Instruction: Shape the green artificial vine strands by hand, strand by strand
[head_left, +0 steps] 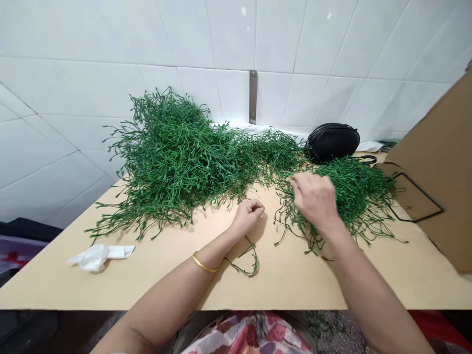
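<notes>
My left hand [249, 216] is curled closed above the middle of the tabletop, thumb and fingers meeting around a small dark gap. Below it a thin green artificial stem [255, 263] lies in a loop, one end running up under the heel of the hand. Whether the fingers hold that stem, I cannot tell. My right hand [315, 199] is over the left edge of the right-hand pile of green artificial stems [354, 189], its fingers pinched together and pointing left. What they grip is hidden. A larger heap of the same stems [177, 152] stands at the back left.
A black pouch [333, 141] sits behind the right-hand pile. A cardboard sheet [438, 172] stands along the right edge of the tan table [155, 285]. Crumpled white paper [96, 257] lies at the left. A tiled wall [92, 88] with a metal bracket [252, 96] closes the back.
</notes>
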Tool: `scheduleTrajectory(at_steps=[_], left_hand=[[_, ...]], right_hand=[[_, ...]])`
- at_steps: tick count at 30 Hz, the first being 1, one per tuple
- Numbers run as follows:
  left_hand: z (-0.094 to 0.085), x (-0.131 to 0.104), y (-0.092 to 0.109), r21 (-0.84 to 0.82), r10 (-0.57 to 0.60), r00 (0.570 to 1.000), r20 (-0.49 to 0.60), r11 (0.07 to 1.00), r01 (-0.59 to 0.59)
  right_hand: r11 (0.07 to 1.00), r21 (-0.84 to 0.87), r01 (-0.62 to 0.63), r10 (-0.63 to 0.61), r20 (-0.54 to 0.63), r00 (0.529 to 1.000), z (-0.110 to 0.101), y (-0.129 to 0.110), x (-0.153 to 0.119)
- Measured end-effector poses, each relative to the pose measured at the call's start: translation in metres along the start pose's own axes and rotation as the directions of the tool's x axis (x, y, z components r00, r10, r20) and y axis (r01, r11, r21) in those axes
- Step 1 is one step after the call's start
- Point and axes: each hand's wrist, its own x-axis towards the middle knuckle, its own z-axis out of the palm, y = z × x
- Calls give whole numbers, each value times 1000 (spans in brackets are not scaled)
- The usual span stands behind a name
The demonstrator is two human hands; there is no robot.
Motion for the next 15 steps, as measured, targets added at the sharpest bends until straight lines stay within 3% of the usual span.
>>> scheduleTrajectory(at_steps=[3, 5, 7, 10, 12, 15], left_hand=[[-3, -1, 9, -208, -115, 993, -12, 972, 110], [-5, -3, 13, -391, -203, 978, 56, 896, 209], [-7, -2, 14, -545, -249, 957, 148, 787, 289], [-11, 2, 9, -684, -265, 932, 247, 634, 361], [-14, 5, 6, -735, -262, 926, 270, 566, 374], [-16, 7, 4, -780, -273, 927, 258, 508, 366]], right_hand=[[982, -117, -145, 145, -14, 989, -14, 43, 10], [969, -153, -194, 200, 24, 980, -21, 61, 7], [956, -168, -240, 246, 14, 969, -24, 65, -4], [973, -34, -230, 228, -59, 972, -25, 45, -29], [973, 200, -114, 117, -8, 993, -23, 19, -48], [826, 563, -15, -52, 103, 993, -16, -25, -72]])
